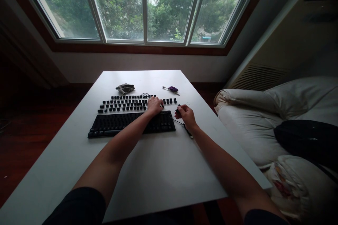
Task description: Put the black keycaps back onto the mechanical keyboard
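A black keyboard [116,125] lies on the white table, close to both forearms. Behind it, loose black keycaps [121,105] stand in several rows. My left hand [155,105] reaches across the keyboard to the right part of these rows. Its fingers are bent down and a little apart among the keycaps, and I make out nothing held in them. Just right of the keyboard, my right hand [186,115] is raised slightly and pinches a small black keycap [177,109]. Thin wire-like lines show by its fingers; what they belong to is unclear.
A dark cable [188,132] lies under my right wrist. Farther back are a crumpled grey cloth [125,88], a purple item [173,88] and a thin stick-like tool [167,88]. A pale sofa [243,126] with a black bag [303,140] stands right of the table [158,172].
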A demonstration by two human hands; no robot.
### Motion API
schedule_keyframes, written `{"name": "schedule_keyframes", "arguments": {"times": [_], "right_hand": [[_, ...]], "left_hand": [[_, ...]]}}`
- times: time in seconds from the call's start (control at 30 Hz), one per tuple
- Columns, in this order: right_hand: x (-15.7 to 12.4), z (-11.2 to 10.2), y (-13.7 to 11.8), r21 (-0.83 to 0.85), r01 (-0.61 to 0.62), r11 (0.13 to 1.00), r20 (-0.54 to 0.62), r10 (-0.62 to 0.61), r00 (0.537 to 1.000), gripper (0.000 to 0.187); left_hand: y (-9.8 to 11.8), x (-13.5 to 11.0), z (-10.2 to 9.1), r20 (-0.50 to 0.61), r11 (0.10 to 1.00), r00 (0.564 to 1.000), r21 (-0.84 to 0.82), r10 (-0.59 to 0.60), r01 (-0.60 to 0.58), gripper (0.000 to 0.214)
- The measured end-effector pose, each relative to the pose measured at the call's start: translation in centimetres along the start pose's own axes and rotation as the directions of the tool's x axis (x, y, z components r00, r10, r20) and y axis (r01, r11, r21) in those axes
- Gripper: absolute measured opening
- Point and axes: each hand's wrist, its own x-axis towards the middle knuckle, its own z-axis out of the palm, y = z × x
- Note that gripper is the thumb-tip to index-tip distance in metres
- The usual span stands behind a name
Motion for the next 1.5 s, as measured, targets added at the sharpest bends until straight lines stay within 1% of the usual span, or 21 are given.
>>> {"name": "schedule_keyframes", "arguments": {"times": [0.3,0.5,0.63,0.8,1.03,1.2,1.3,1.43,1.5], "right_hand": [[0.1,-0.2,0.2,0.004,0.012,1.000,0.017,-0.012,1.000,0.035],[0.1,-0.2,0.3,0.008,0.012,1.000,0.015,-0.013,1.000,0.037],[0.0,-0.2,0.1,0.001,0.012,1.000,0.017,-0.012,1.000,0.035],[-0.1,-0.2,-0.1,-0.003,0.013,1.000,0.024,-0.013,1.000,0.032],[0.0,-0.2,0.2,0.001,0.013,1.000,0.034,-0.013,0.999,0.036],[0.1,-0.3,0.3,-0.015,0.010,1.000,0.037,-0.009,0.999,0.039],[0.0,-0.2,0.1,-0.019,0.028,0.999,0.084,-0.026,0.996,0.041],[0.0,0.0,-0.1,0.029,0.053,0.998,0.225,-0.058,0.973,0.040],[0.0,0.0,-0.3,0.041,0.059,0.997,0.274,-0.068,0.959,0.038]], "left_hand": [[-0.2,0.0,-0.3,0.014,1.000,1.000,0.001,-0.003,0.003,0.024],[-0.7,0.0,-0.4,0.016,0.999,1.000,0.037,-0.014,0.013,0.021],[-0.8,0.0,-0.4,0.004,0.999,1.000,0.042,-0.008,0.008,0.019],[-0.9,-0.2,-0.7,-0.008,0.999,1.000,0.049,-0.007,0.007,0.021],[-1.0,-0.5,-1.0,-0.002,0.998,1.000,0.062,-0.028,0.028,0.021],[-1.1,-0.8,-1.1,-0.022,0.999,0.999,0.039,-0.034,0.035,0.018],[-1.1,-1.3,-1.4,-0.049,0.999,0.998,0.020,-0.038,0.039,0.019],[-1.1,-2.6,-2.0,-0.081,1.000,0.997,0.003,-0.007,0.007,0.019],[-1.1,-3.6,-2.3,-0.088,1.000,0.996,-0.004,0.020,-0.021,0.020]]}}
